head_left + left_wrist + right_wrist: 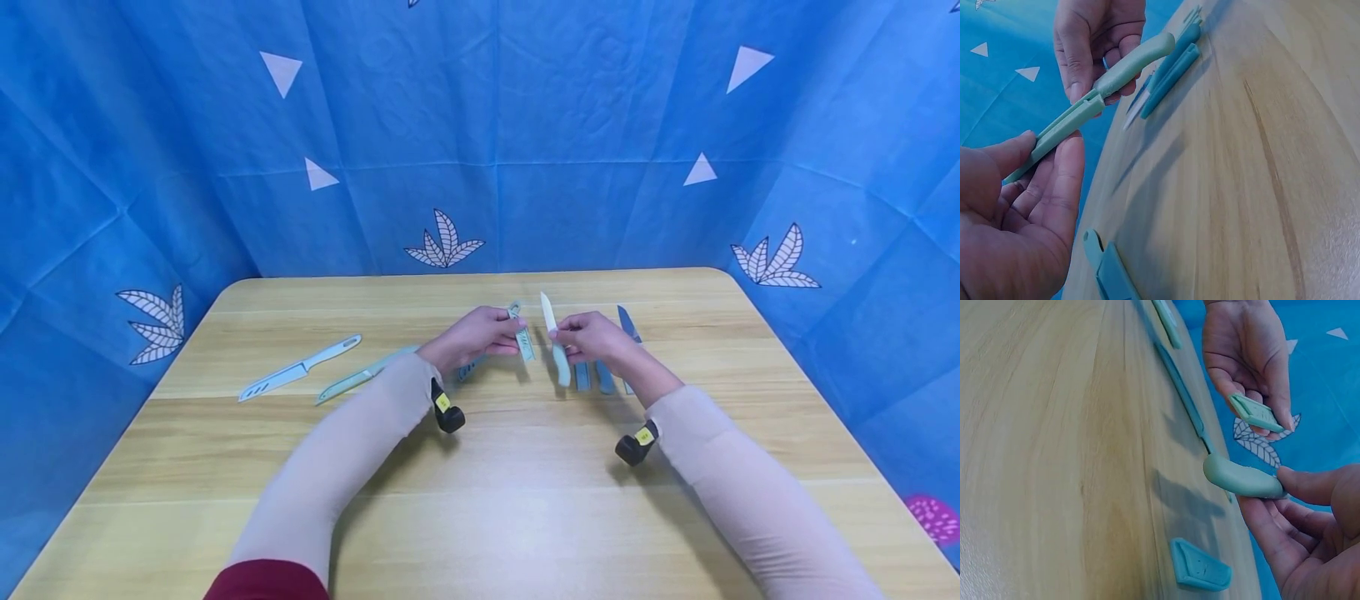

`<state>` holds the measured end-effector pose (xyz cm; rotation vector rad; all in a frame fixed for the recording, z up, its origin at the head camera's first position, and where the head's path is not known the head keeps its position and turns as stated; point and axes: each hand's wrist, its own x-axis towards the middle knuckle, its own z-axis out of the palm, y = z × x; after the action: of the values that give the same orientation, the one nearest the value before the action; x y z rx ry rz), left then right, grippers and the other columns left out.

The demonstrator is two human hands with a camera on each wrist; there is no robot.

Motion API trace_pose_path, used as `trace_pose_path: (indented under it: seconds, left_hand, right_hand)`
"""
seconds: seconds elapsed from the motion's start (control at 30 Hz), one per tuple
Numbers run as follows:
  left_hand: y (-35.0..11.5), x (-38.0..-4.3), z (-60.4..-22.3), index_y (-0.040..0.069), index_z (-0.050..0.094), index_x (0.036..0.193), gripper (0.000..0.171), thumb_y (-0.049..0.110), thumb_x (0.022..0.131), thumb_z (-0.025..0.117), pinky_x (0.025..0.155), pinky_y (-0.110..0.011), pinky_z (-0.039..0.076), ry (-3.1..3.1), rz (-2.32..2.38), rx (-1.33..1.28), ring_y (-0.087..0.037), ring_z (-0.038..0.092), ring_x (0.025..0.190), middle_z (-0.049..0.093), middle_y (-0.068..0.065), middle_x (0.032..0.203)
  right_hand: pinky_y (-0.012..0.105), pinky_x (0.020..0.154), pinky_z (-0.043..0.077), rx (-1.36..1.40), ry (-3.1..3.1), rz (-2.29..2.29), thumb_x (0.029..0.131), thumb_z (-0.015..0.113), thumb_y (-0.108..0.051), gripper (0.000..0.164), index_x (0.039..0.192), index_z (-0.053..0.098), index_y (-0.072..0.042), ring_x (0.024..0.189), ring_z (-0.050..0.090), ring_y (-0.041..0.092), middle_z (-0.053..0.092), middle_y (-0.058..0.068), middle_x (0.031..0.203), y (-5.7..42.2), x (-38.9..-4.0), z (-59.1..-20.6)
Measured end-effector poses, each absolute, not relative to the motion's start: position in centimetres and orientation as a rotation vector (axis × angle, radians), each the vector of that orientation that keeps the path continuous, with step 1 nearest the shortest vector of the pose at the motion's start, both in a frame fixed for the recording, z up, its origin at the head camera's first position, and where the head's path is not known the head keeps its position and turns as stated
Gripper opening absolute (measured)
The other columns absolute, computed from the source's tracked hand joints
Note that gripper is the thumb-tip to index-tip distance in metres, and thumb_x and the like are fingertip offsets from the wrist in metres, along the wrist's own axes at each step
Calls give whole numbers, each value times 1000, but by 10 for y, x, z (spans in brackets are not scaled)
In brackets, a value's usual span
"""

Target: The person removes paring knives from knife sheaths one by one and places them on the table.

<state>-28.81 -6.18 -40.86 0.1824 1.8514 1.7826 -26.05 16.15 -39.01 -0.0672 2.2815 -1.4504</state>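
Note:
Between its thumb and fingers, my left hand (480, 336) holds a pale green blade sheath (525, 342). My right hand (596, 337) pinches a small knife (561, 365) near where its pale green handle meets the whitish blade, which points away from me. In the head view the knife and sheath are apart, side by side above the table. The left wrist view shows the knife handle (1138, 61) lined up beyond the sheath (1054, 134), with the blade hidden. From the right wrist, the rounded handle (1244, 480) appears nearer than the sheath (1254, 414).
On the wooden table (495, 517), a light blue sheathed knife (300, 367) and a green sheathed knife (363, 377) lie left. A slotted blue piece (468, 368) is partly under my left hand. Beside my right hand lie a blue sheath (582, 377) and a dark-bladed knife (628, 323).

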Motion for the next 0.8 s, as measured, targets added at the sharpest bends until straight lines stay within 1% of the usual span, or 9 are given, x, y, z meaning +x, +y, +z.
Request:
trace_pose_path:
  seconds: [0.1,0.2,0.33,0.5,0.8]
  left_hand:
    - [-59,-289,-411,-7,57,124,34,17,100,59,89,-35,57,1867,1767,194,-22,67,87,66,-15,100]
    - [-56,-290,-413,-5,58,119,29,17,99,59,89,-36,57,1866,1757,209,-22,66,86,65,-14,99]
    - [-53,-290,-413,-4,57,113,24,16,100,58,92,-39,56,1852,1749,224,-24,67,89,65,-15,101]
    - [-48,-291,-414,-4,57,113,22,14,101,56,90,-37,57,1848,1715,233,-26,67,93,65,-19,106]
    - [-42,-295,-419,-4,57,105,18,13,102,54,86,-33,59,1847,1656,229,-25,66,90,64,-19,105]
  right_hand:
    - [37,91,57,-67,2288,-1445,101,56,-19,39,131,54,6,109,62,33,60,19,114,162,-262,-393]
    - [36,90,57,-61,2295,-1433,101,57,-19,40,132,54,6,110,61,34,60,19,115,162,-263,-394]
    - [36,89,57,-50,2298,-1423,101,57,-19,40,132,54,5,111,61,34,61,20,116,162,-265,-396]
    - [36,91,56,-42,2296,-1419,101,57,-19,43,136,50,6,115,58,35,58,22,123,163,-267,-398]
    - [36,91,57,-38,2299,-1402,100,58,-15,42,135,51,8,110,61,34,59,23,121,165,-270,-404]
